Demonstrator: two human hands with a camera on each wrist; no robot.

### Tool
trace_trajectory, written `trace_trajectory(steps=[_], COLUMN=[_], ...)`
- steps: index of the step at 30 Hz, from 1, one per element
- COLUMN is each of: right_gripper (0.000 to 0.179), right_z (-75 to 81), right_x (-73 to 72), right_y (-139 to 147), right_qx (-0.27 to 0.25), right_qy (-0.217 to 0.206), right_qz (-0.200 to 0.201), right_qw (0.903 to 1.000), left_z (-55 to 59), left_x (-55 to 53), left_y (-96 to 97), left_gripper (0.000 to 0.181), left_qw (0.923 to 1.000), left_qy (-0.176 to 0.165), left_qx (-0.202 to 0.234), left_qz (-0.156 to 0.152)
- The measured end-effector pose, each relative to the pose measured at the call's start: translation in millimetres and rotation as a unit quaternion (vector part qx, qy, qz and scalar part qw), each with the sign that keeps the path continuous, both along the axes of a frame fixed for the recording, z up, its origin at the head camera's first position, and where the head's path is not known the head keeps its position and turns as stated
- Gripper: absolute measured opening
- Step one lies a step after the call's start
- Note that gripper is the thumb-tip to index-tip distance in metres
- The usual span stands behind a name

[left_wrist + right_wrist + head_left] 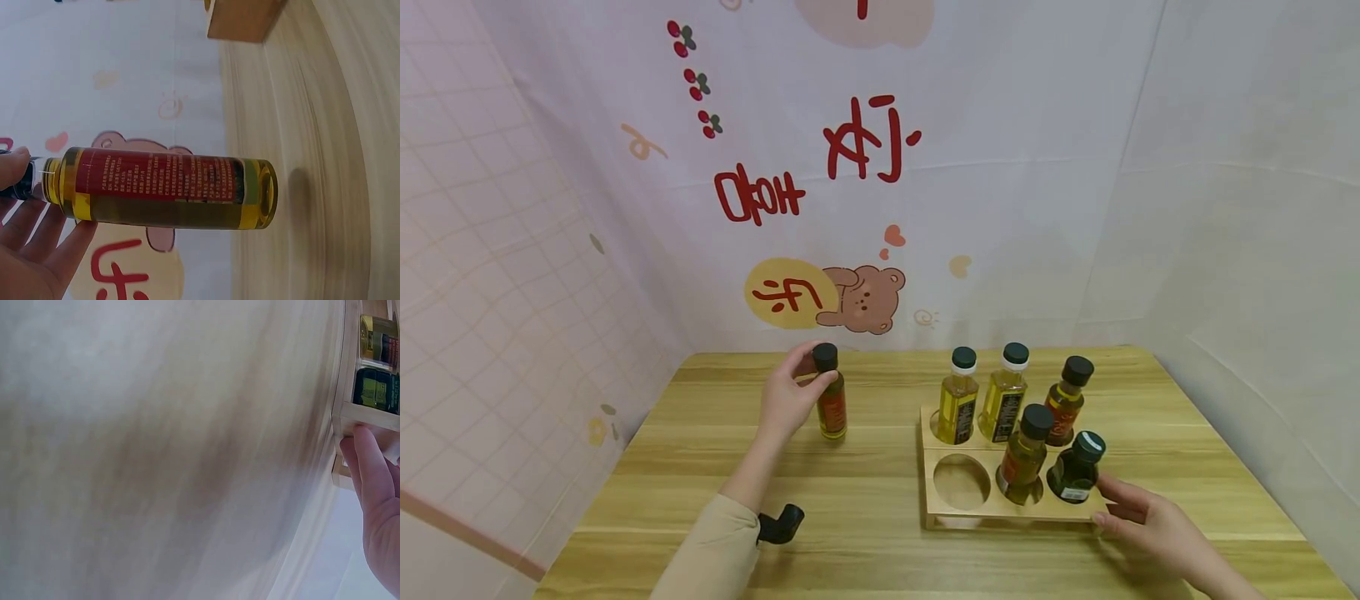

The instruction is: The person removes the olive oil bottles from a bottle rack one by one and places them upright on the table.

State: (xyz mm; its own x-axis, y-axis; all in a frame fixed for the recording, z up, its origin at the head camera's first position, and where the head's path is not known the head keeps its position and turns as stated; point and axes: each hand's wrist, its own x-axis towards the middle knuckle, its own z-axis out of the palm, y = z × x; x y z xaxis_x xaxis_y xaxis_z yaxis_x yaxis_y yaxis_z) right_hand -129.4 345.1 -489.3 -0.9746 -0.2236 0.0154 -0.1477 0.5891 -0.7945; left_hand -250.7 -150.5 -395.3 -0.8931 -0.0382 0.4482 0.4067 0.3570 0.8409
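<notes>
In the head view my left hand [790, 396] pinches a bottle of yellow oil [832, 408] by its black cap and neck. The bottle stands upright, left of a wooden rack [977, 522]. Its red label [162, 178] with small print shows in the left wrist view, and its base is close over the tabletop. My right hand [1157, 529] touches the right end of the rack, two fairly straight fingers [372, 465] against the end panel. The rack holds several bottles; near its front right corner sits a dark green bottle [1073, 477].
One front-left round hole [962, 483] of the rack holds no bottle. Two yellow oil bottles with dark green caps, one at the back left [958, 408], stand in the rear row. A printed cloth [1000, 208] hangs behind the wooden table [865, 554].
</notes>
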Motion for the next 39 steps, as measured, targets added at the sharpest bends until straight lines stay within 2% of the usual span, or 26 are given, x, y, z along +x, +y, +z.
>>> trace_trajectory(steps=[12,20,39], right_gripper=[0.064,0.064,0.065], right_z=[1.2,0.6,0.8], right_x=[-2.2,-1.8,-2.0], right_y=[1.9,1.7,1.5], right_qx=[-0.009,-0.012,-0.007], right_qy=[-0.016,-0.013,-0.017], right_qz=[0.016,0.021,0.018], right_qw=[0.9997,0.9996,0.9997], left_z=[-6.9,-13.4,-20.4], left_x=[-10.3,-14.3,-17.6], left_y=[-38.5,-56.7,-70.8], left_gripper=[0.045,0.045,0.046], left_qw=[0.9984,0.9951,0.9906], left_qy=[-0.023,-0.035,-0.034], left_qx=[-0.001,-0.011,-0.015], left_qz=[0.052,0.092,0.132])
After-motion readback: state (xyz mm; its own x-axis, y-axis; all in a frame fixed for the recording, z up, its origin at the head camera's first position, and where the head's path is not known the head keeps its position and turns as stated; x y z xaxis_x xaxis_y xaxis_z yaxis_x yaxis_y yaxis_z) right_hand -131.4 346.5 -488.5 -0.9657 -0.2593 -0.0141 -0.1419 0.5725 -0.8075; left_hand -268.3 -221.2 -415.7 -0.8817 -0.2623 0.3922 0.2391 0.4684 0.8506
